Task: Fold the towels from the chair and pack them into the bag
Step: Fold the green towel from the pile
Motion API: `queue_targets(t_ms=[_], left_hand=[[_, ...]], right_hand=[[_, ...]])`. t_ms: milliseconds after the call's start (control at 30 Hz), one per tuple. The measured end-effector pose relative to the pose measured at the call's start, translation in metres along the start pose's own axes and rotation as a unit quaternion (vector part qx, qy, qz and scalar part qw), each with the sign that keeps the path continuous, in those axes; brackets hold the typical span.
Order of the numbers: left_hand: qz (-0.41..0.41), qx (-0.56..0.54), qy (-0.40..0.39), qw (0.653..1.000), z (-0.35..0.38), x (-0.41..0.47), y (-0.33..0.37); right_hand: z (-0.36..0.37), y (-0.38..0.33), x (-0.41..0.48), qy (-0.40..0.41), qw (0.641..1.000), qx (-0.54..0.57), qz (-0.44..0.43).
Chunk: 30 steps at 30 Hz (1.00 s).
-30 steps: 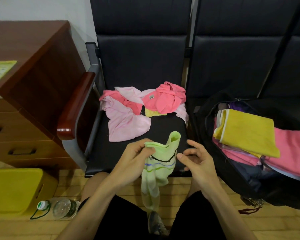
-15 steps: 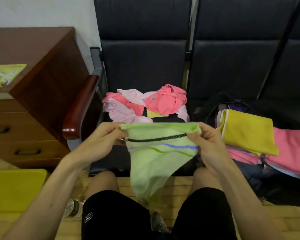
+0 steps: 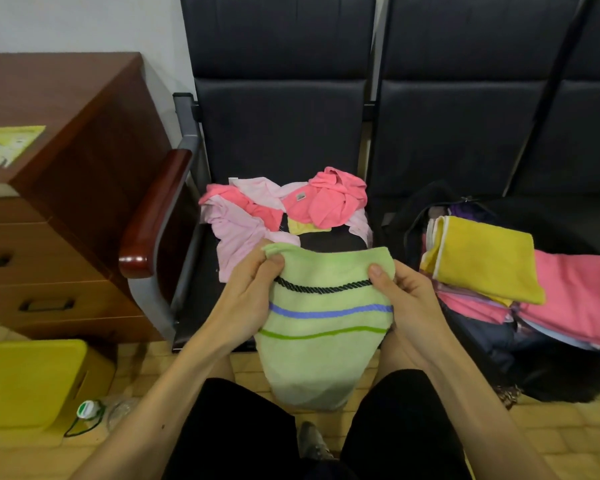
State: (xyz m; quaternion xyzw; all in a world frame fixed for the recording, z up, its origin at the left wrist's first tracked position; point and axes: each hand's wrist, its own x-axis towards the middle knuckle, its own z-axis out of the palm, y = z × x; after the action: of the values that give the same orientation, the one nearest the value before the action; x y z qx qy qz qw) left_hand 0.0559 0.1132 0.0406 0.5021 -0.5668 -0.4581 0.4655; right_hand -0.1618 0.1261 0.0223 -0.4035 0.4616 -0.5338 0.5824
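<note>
Both hands, left hand (image 3: 246,299) and right hand (image 3: 404,299), pinch the green towel's (image 3: 326,327) top corners, holding it spread crosswise between them (lower end hanging), the open bag (image 3: 471,341) nearest the right.

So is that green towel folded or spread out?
Spread: the left hand and right hand pinch the green towel by its top corners; it hangs open, stripes showing.
</note>
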Motion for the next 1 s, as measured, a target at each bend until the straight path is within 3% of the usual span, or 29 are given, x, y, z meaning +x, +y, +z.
queue_targets(t_ms=[133,333,500,700,867,1000], left_hand=[[-0.032,-0.023,0.008,0.999,0.016,-0.001,-0.001],[-0.125,-0.125,0.055,0.983,0.029,0.003,0.001],[-0.22,-0.204,0.128,0.945,0.026,0.009,-0.009],[-0.263,-0.184,0.129,0.938,0.003,0.022,-0.03],[-0.312,-0.203,0.162,0.914,-0.02,0.034,-0.058],[-0.335,-0.271,0.055,0.901,0.0,0.018,-0.061]], right_hand=[[-0.002,0.012,-0.003,0.001,0.994,0.083,0.073],[0.0,0.076,-0.022,-0.083,0.958,0.199,0.188],[0.006,0.112,-0.039,-0.145,0.965,0.005,0.217],[-0.003,0.099,-0.029,-0.097,0.963,-0.074,0.242],[-0.004,0.048,-0.027,-0.195,0.924,0.194,0.265],[0.005,0.022,-0.021,-0.184,0.914,0.274,0.234]])
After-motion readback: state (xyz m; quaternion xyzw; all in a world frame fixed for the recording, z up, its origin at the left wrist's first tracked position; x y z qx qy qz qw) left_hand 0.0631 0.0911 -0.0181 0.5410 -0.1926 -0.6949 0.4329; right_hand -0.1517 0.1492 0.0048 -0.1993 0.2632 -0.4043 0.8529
